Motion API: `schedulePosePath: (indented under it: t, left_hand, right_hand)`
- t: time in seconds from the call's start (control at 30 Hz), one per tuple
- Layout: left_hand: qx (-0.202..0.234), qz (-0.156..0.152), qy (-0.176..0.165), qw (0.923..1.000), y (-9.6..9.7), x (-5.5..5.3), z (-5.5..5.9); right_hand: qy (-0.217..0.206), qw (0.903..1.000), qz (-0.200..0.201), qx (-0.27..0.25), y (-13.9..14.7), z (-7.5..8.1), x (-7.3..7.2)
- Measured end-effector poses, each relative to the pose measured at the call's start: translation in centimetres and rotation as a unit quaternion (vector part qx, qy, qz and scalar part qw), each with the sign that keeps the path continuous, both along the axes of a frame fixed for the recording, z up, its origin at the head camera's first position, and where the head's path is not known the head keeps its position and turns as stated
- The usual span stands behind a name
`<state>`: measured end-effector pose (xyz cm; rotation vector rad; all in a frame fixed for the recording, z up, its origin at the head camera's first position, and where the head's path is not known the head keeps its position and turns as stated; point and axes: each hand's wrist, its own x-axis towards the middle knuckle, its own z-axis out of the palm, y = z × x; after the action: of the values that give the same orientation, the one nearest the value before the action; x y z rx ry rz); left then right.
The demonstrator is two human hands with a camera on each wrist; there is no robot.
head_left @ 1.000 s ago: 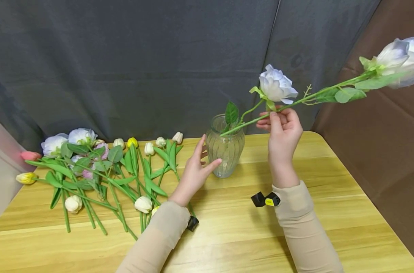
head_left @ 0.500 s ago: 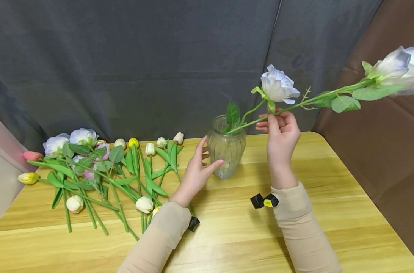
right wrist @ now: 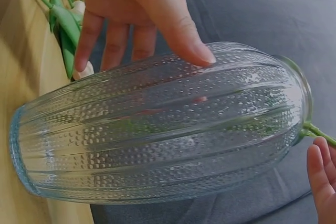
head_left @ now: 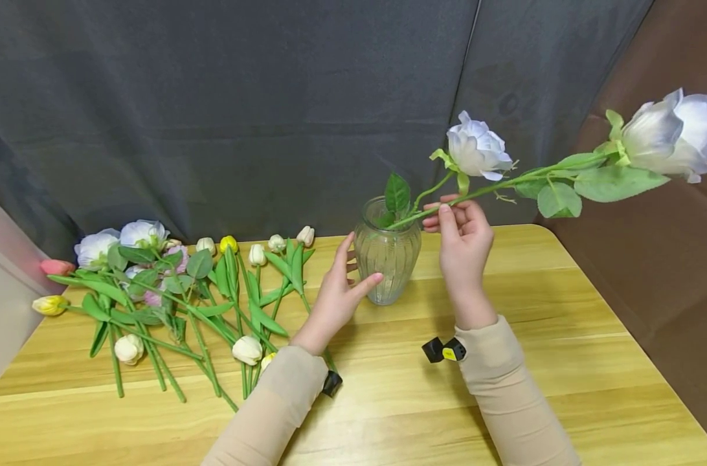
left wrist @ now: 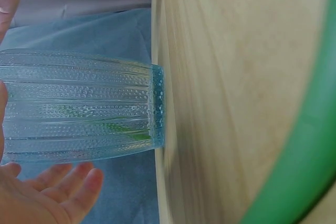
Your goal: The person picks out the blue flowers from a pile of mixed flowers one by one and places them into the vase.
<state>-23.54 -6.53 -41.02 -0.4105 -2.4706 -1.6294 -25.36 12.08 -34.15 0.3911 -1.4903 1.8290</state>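
A ribbed clear glass vase [head_left: 387,268] stands upright on the table. My left hand [head_left: 338,291] is at its left side, thumb touching the front and fingers relaxed along the far side. In the left wrist view, those fingers [left wrist: 79,195] look nearly straight beside the glass. My right hand [head_left: 465,249] pinches a green stem near the vase mouth. This stem slants up right to a large pale rose [head_left: 671,136]. A smaller rose [head_left: 478,147] and a leaf [head_left: 397,192] rise by the rim; whether they share that stem I cannot tell. Textured glass blurs anything inside.
Left of the vase lie several loose tulips, including a white tulip [head_left: 247,349] and a yellow tulip [head_left: 50,305]. Pale roses [head_left: 144,233] rest among them, their stems overlapping. A dark curtain [head_left: 272,116] hangs behind the wooden table [head_left: 388,388].
The large rose has swung down and slightly left. My right hand has slid down and left along the stem, closer to the vase mouth. The left hand and vase have hardly moved.
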Motion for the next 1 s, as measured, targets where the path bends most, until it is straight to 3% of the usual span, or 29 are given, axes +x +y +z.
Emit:
schedulePosePath:
  t: [0.4, 0.63, 1.0]
  left_hand:
    - [0.000, 0.000, -0.006, 1.0000, -0.02, 0.13, -0.02]
    - [0.002, -0.002, -0.007, 1.0000, -0.05, 0.15, -0.06]
    - [-0.001, 0.002, -0.009, 1.0000, 0.01, 0.05, 0.07]
  right_hand:
    - [-0.010, 0.9952, -0.015, 0.096, -0.70, -0.21, 0.46]
    - [0.019, 0.9750, -0.092, 0.201, -0.75, -0.50, 0.30]
    - [0.023, 0.9574, -0.085, 0.275, -0.73, -0.32, 0.12]
